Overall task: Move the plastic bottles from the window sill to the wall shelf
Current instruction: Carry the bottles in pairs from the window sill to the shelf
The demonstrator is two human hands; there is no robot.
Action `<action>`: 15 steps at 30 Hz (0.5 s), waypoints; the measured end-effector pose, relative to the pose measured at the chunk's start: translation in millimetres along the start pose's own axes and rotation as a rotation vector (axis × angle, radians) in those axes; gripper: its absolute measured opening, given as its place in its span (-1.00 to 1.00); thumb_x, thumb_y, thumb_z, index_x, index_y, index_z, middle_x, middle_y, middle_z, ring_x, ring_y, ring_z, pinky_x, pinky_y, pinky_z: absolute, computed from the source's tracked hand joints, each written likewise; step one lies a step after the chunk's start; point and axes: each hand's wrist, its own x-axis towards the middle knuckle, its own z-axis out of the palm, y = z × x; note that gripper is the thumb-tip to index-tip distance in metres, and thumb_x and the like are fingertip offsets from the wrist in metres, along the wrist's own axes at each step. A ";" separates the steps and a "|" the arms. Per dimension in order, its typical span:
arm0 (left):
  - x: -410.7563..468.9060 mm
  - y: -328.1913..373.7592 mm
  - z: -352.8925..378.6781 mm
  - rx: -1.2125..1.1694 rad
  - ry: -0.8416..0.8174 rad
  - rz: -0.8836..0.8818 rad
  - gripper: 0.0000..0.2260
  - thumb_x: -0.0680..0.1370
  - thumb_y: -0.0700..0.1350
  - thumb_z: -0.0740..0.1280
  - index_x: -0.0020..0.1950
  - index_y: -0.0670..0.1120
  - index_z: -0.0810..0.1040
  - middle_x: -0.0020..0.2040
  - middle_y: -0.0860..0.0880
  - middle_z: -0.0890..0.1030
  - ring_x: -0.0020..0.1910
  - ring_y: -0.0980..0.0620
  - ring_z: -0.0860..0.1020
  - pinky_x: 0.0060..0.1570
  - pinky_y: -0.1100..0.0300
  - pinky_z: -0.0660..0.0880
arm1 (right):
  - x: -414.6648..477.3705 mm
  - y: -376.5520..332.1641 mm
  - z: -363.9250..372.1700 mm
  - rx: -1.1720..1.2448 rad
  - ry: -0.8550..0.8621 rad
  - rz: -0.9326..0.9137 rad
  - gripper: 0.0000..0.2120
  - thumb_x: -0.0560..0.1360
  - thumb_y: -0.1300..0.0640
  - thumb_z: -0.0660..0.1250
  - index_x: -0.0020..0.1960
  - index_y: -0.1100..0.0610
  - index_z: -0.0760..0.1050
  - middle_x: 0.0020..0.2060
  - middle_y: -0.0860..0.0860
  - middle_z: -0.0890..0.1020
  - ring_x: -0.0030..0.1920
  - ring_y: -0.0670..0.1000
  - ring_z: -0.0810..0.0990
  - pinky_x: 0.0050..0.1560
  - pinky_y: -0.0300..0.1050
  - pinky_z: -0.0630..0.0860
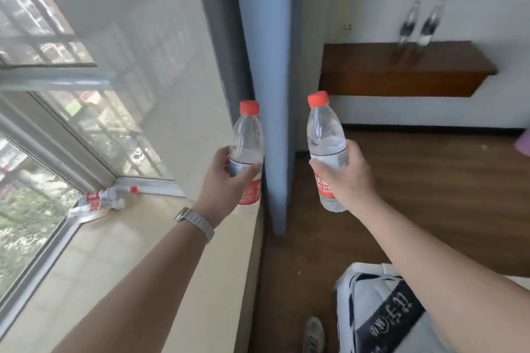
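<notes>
I have a bottle in each hand at mid-frame: left hand [229, 172] fingers wrapped round one bottle [247, 152], right hand [344, 172] round the other [327, 149]. The shelf [401, 71], upper right, already bears two bottles [415, 26]; I could topple them setting these down. Two more [100, 200] lie on the sill [143, 238].

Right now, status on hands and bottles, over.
Left hand and right hand each grip one upright red-capped bottle. Two bottles lie on sill. Two stand on wall shelf. Path looks unobstructed.
</notes>
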 end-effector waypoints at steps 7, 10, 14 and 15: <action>69.2 49.8 87.3 -0.037 -0.110 0.043 -0.70 0.43 0.08 0.50 0.08 0.09 0.51 -0.05 0.05 0.67 -0.10 0.12 0.68 -0.10 0.11 0.58 | 66.1 17.5 -66.1 0.061 0.130 0.005 -0.65 0.30 -0.16 0.49 -0.01 -0.24 0.42 -0.17 -0.33 0.62 -0.15 -0.14 0.65 -0.02 0.10 0.63; 93.8 67.3 119.6 -0.012 -0.158 0.094 -0.62 0.40 0.10 0.49 0.16 0.07 0.51 -0.02 0.06 0.68 -0.06 0.07 0.68 -0.03 0.03 0.61 | 87.8 23.9 -91.2 0.057 0.177 -0.005 -0.63 0.28 -0.21 0.48 0.00 -0.26 0.41 -0.14 -0.37 0.60 -0.12 -0.15 0.65 -0.01 0.08 0.63; 120.0 83.5 152.0 0.018 -0.206 0.128 -0.59 0.46 0.10 0.48 0.23 0.01 0.47 0.04 0.07 0.66 -0.01 0.06 0.66 -0.05 0.13 0.58 | 110.9 35.4 -115.5 0.038 0.246 0.017 -0.65 0.31 -0.19 0.49 -0.01 -0.23 0.41 -0.17 -0.34 0.60 -0.14 -0.17 0.64 -0.02 0.05 0.64; 125.5 86.3 159.2 0.016 -0.222 0.137 -0.58 0.47 0.11 0.47 0.24 0.01 0.47 0.05 0.07 0.66 0.00 0.06 0.66 -0.04 0.13 0.58 | 115.9 38.2 -119.7 0.033 0.265 0.028 -0.65 0.31 -0.19 0.49 -0.01 -0.22 0.41 -0.18 -0.30 0.61 -0.14 -0.17 0.64 -0.03 0.04 0.64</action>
